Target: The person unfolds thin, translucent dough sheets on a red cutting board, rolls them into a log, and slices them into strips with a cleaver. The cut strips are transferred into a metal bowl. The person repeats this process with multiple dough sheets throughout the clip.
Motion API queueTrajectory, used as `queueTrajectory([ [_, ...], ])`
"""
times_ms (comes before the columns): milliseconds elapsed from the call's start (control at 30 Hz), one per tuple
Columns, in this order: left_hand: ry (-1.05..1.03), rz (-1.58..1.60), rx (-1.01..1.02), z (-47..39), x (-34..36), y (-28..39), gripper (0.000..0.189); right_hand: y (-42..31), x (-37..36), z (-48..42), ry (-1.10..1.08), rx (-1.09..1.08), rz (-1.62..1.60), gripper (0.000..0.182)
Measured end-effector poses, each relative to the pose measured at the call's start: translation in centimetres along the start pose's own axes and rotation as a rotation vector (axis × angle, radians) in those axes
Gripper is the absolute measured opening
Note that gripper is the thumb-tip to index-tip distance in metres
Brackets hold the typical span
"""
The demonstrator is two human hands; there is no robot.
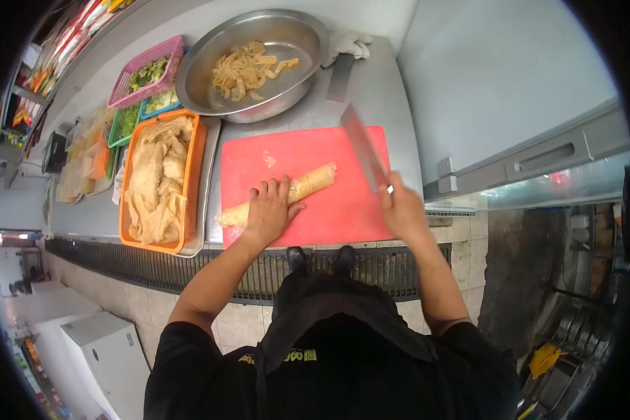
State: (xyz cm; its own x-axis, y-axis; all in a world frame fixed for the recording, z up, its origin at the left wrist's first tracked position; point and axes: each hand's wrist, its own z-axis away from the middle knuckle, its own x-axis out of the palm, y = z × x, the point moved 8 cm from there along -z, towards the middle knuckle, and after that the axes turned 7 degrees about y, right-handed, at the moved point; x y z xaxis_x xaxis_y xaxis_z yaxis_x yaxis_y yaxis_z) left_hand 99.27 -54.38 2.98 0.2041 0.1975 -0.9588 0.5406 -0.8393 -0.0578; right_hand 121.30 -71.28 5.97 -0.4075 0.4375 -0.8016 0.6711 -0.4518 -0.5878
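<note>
On the red cutting board [336, 215] lies a long, pale yellow roll of what looks like tofu skin [315, 181], set at a slant. My left hand [271, 210] lies over the middle of the roll with its fingers spread, pressing it to the board. My right hand [403, 209] grips a cleaver [365, 149], its blade raised and slightly blurred to the right of the roll's far end. A small scrap [269, 159] sits on the board. Behind the board, a large steel bowl [252, 112] holds cut yellowish strips [244, 71].
An orange basket [199, 157] of folded pale sheets stands on a tray at the left. Pink [116, 92], green and blue baskets hold vegetables. Another cleaver [340, 79] and a white glove [349, 44] lie behind the board. A refrigerator door [504, 79] borders the right side.
</note>
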Motion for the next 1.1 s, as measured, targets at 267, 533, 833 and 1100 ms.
queueTrajectory([
  [267,0.011,0.589,0.349,-7.3,2.6,4.6,0.027,-2.9,3.3,2.0,-0.139,0.021,0.106,0.023],
  [533,-0.071,0.604,0.277,-7.4,4.3,3.5,0.017,-5.9,1.9,5.8,-0.376,-0.086,0.249,0.036],
  [833,-0.083,0.588,0.307,-7.7,4.3,3.5,0.017,-6.2,8.2,-2.9,-0.168,-0.143,0.121,0.026],
  [1100,0.006,0.618,0.224,-6.9,4.2,3.1,0.014,-5.5,4.4,4.7,-0.364,-0.041,0.174,0.027],
])
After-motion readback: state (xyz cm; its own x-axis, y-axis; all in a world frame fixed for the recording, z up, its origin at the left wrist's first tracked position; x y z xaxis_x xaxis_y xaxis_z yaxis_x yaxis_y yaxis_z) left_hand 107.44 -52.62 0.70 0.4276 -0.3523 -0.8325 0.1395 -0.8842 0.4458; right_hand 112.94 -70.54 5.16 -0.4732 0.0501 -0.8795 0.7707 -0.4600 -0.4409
